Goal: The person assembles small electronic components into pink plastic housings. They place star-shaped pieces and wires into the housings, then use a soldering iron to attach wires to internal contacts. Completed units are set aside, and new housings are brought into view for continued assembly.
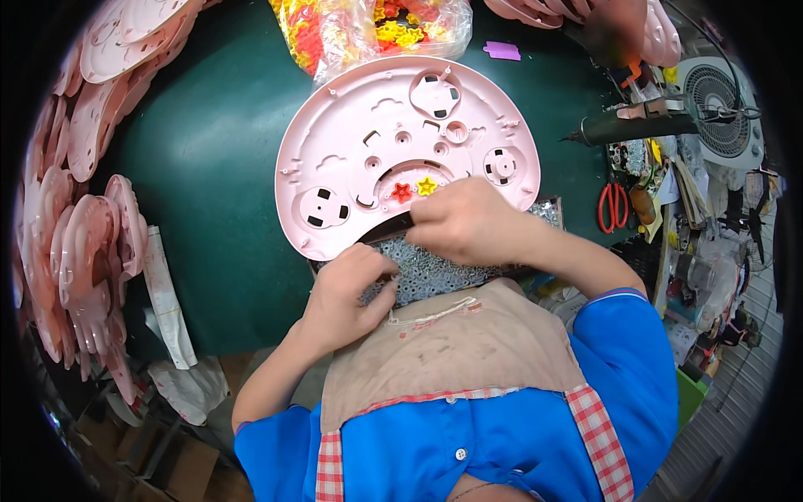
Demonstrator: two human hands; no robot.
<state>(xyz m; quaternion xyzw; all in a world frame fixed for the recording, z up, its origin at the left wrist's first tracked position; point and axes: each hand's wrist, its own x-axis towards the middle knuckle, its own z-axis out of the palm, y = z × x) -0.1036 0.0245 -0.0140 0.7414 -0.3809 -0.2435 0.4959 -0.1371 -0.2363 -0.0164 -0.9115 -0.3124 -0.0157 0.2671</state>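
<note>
In front of me on the table lies a pink half-round plastic shell [335, 109], its inner side with posts and slots facing up. A red star piece [401, 192] and a yellow star piece [427, 186] sit side by side in its curved middle section. My right hand [468, 224] is closed in a pinch just below the yellow star, by the shell's near edge; what its fingertips hold is hidden. Over a tray of small metal parts [439, 272], my left hand [345, 293] is curled, thumb close to the fingers, its grip too small to make out.
A clear bag of red and yellow stars [376, 33] stands beyond the shell. Pink plastic parts [92, 243] are stacked on the left. At the right are a dark power screwdriver [636, 127], red-handled scissors [613, 207] and a fan [718, 105]. A purple piece [502, 51] lies far back.
</note>
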